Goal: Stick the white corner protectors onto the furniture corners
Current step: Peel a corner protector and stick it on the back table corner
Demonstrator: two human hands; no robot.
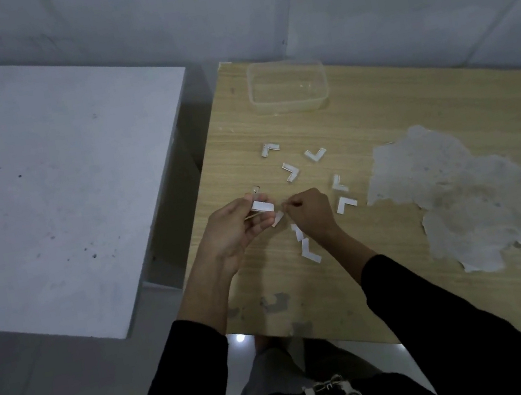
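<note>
Holding one white corner protector [262, 206] in your left hand [238, 227], you have it raised just above the wooden table [385, 262], near the table's left edge. Your left fingers curl under the protector and your thumb sits on top, so the grip is closed round it. Your right hand [307, 213] is right beside it, fingers curled in tight. The thumb and forefinger pinch a small white strip [277, 219] that hangs between your two hands, just under the protector's end. Whether that strip is attached to the protector is too small to tell.

Five more loose protectors lie flat on the wood beyond and to the right of your hands. One lies furthest back [270, 150], one to its right [315, 153] and one nearer you [291, 171]. Two lie close together just right of your right hand [338, 182] [345, 204]. A few white pieces [305, 245] lie in a zigzag on the table just beneath your right wrist.

A clear plastic tub [291, 101] stands at the far left corner of the wooden table, well apart from the protectors. A large patch of worn surface [459, 190] spreads across the right side of the wood. A white table [54, 164] stands to the left, apart from the wooden one with a dark gap between them.
</note>
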